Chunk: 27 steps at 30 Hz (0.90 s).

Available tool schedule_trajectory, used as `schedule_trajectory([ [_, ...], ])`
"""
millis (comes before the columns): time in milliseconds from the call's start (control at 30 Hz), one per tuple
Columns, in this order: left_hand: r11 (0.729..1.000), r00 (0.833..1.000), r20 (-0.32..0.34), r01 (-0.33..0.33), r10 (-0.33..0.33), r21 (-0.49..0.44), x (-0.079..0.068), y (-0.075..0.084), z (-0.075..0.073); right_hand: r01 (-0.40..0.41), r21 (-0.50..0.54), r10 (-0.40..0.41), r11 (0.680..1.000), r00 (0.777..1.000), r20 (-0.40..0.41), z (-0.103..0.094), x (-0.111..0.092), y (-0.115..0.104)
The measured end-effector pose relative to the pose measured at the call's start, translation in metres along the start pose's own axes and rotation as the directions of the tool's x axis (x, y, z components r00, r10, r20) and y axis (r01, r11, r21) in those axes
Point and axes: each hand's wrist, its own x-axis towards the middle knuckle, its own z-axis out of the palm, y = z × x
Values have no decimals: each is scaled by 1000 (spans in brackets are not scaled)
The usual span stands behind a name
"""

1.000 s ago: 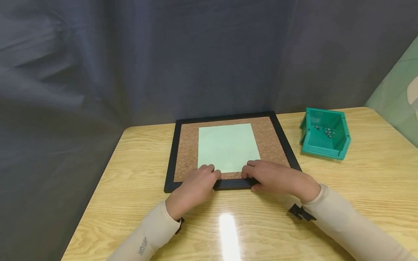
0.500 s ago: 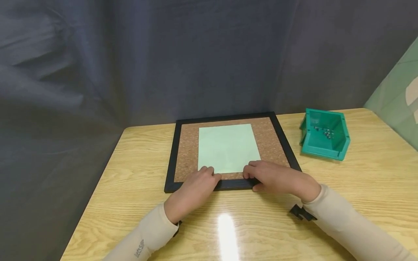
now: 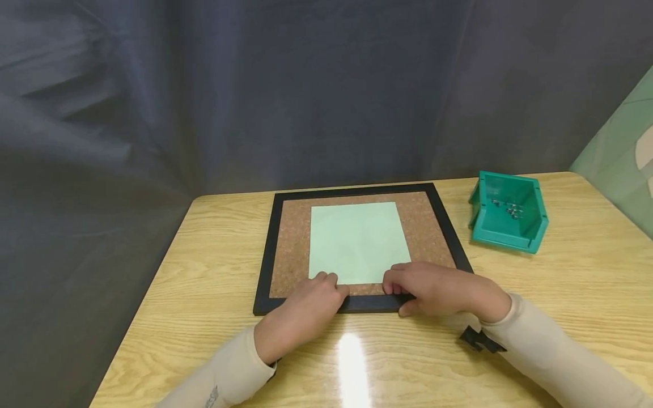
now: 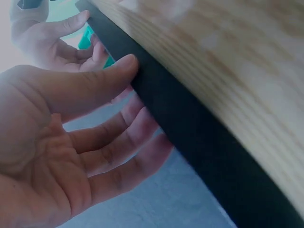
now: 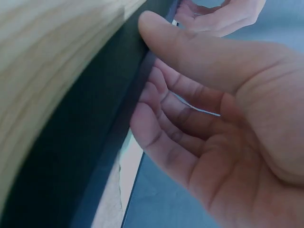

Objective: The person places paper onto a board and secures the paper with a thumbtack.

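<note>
Shift since earlier frame: corkboard point(image 3: 425, 232) had slid slightly toward the near side of the table point(image 3: 204, 272); left hand point(image 3: 308, 311) and right hand point(image 3: 436, 289) had come along with it. Green bin point(image 3: 505, 239) showed no comparable move.
Board position: middle of the table, far rail point(image 3: 352, 192) a little short of the back edge. Whether the near rail point(image 3: 369, 304) was lifted could not be told.
Left fingers: clamped on the near rail, left of its middle; wrist view showed the thumb on the outer face, fingers point(image 4: 118, 147) curled over the opposite edge.
Right fingers: clamped likewise, right of middle, thumb outside, fingers point(image 5: 161, 133) curled over.
Reason for hold (judged): paired grips probably kept the board square while it was drawn straight; one hand alone might have swivelled it.
Green sheet point(image 3: 359, 243): lay flat on the cork, bare cork around it, near corners hidden by the hands; contact with fingers uncertain.
Bin placement: right of the board, apart from it, open front facing near side; small metallic bits point(image 3: 514, 211) inside, too small to identify. Probably parked there for right-hand reach.
Obstacles: dark cloth point(image 3: 326, 96) closed off the back; nothing visible blocked the near side except the forearms.
</note>
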Motion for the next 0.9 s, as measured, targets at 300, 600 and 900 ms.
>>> schedule_trajectory([
  [300, 999, 999, 37, -20, 21, -30, -9, 9, -7, -29, 17, 28, 999, 998, 51, 1, -2, -10],
  [600, 998, 999, 47, -19, 21, -58, -13, 15, -9, -61, 32, 57, 998, 993, 103, 2, -3, -18],
  [900, 973, 991, 131, 22, 8, -232, -13, -3, -21, 15, -10, -15, 1000, 1000, 22, -4, -6, -18],
])
